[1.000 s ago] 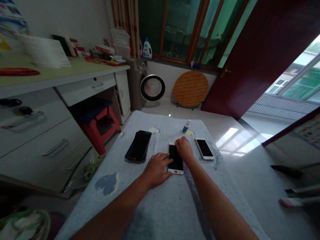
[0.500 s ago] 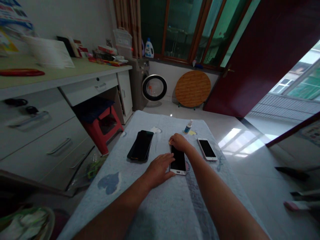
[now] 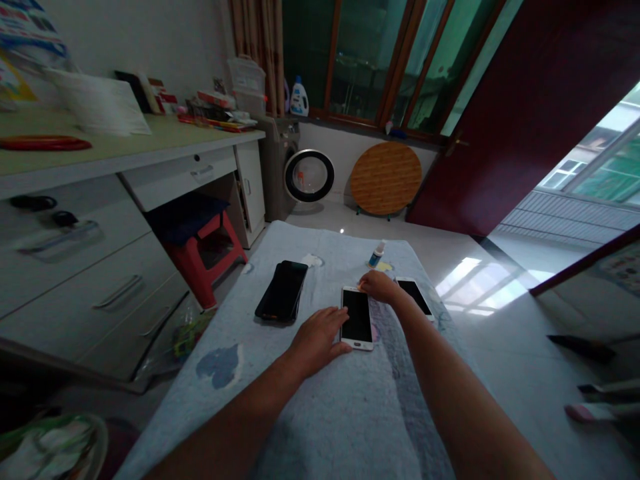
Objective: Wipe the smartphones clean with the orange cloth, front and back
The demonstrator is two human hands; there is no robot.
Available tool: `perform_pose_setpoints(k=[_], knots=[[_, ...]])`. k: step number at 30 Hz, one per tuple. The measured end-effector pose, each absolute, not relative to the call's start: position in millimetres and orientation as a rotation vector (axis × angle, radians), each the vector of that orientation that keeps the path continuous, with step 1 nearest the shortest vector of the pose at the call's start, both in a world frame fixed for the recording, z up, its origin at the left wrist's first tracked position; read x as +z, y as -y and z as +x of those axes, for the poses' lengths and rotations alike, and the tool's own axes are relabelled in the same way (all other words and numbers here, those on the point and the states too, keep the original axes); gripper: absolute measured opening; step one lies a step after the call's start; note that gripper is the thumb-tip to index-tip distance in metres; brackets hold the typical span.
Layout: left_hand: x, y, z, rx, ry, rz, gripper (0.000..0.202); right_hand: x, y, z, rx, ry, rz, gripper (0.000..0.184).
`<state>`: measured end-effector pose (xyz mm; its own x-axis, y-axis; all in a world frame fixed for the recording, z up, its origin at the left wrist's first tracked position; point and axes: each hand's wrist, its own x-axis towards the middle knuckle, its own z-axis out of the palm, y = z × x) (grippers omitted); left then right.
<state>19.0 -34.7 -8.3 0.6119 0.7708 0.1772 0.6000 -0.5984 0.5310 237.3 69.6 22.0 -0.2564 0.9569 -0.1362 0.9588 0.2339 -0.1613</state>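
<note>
A white-framed smartphone (image 3: 357, 321) with a dark screen lies face up on a pale blue cloth (image 3: 320, 413). My left hand (image 3: 320, 337) rests at its left edge, fingers stretched out, fingertips on the screen's side and thumb by the lower corner. At the phone's top right corner is my right hand (image 3: 379, 287), fingers closed in a pinch; a small pale orange bit shows at the fingertips, too small to name. Another white smartphone (image 3: 416, 299) lies to the right, partly behind my right wrist. Stacked dark phones (image 3: 283, 293) lie to the left. A small spray bottle (image 3: 377, 254) stands beyond.
Left of the covered surface are a white desk with drawers (image 3: 115, 267) and a red stool (image 3: 213, 250). Behind stand a washing machine with its round door (image 3: 309, 175) swung out, a round wooden tabletop (image 3: 386, 177) and a dark red door (image 3: 490, 127).
My right hand has slid to the right along the phone's top edge, uncovering its upper screen and now covering part of the right-hand phone. My left hand has stayed in place.
</note>
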Motion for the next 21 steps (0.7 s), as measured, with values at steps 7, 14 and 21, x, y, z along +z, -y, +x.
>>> perform_pose_setpoints(k=[7,14,21], knots=[[-9,33,19,0.502,-1.063,2.411,0.056,13,-43,244,-0.259,-2.296,2.171,0.03],[-13,31,20,0.536,-1.026,2.416,0.053,7,10,235,-0.279,-2.252,2.336,0.031],[-17,30,21,0.536,-1.048,2.454,0.06,9,64,231,-0.522,-2.39,2.43,0.025]])
